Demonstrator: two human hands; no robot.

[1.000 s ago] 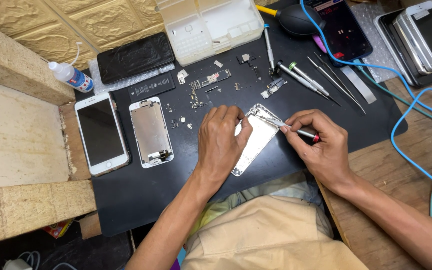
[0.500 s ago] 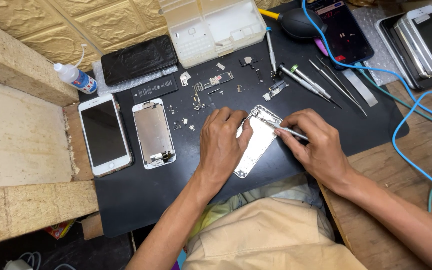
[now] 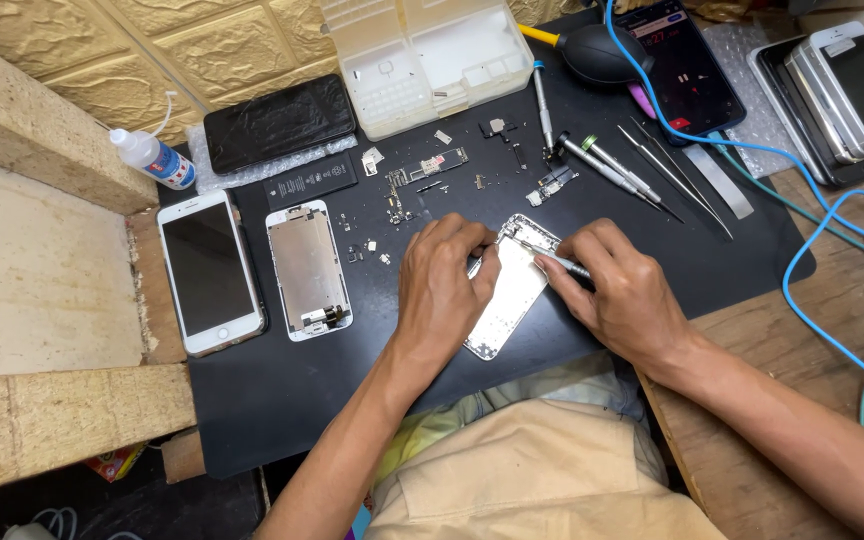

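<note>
Right hand (image 3: 624,296) shifted in from a second ago, grip closed on thin screwdriver (image 3: 550,260) with tip now at top edge of silver phone housing (image 3: 508,296), pinned flat on table (image 3: 282,400) beneath left hand (image 3: 444,290), fingers curled on housing's edge

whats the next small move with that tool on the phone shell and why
Probably keep the left hand pressed on the phone shell and work the tool tip at its top corner. The right hand holds the tool low with its tip on that end, and the shell lies flat on the black mat.
</note>
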